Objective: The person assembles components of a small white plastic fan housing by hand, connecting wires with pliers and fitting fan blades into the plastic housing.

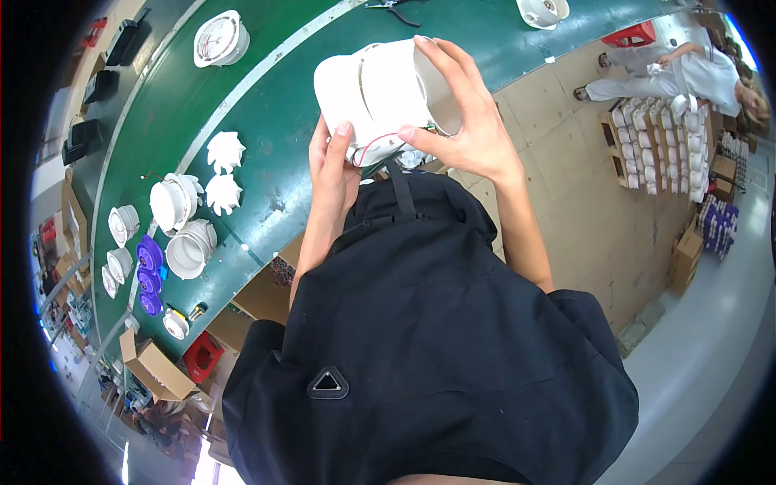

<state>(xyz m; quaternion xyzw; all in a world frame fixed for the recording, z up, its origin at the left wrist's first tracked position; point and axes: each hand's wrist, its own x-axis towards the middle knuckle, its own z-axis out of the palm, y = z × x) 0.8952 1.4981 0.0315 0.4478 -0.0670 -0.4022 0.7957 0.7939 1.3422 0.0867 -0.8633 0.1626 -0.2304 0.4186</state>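
Observation:
Both hands hold a white round plastic housing (pixel 388 85) up over the near edge of the green workbench. My left hand (pixel 333 158) is closed on its lower left side, with the thumb pressed on the front. My right hand (pixel 470 121) grips the open rim at the right, fingers over the top and thumb near a thin red wire (pixel 372 147). The wire runs along the housing's lower side, and some of its length is hidden. The inside of the housing is mostly out of sight behind my right hand.
On the green workbench (pixel 267 178) to the left lie white fan wheels (pixel 225 152), white housings (pixel 175 202), purple round parts (pixel 149 275) and a screwdriver (pixel 197 311). Pliers (pixel 394 10) lie at the far edge. To the right, a person (pixel 687 77) is near a pallet of white parts (pixel 659 145).

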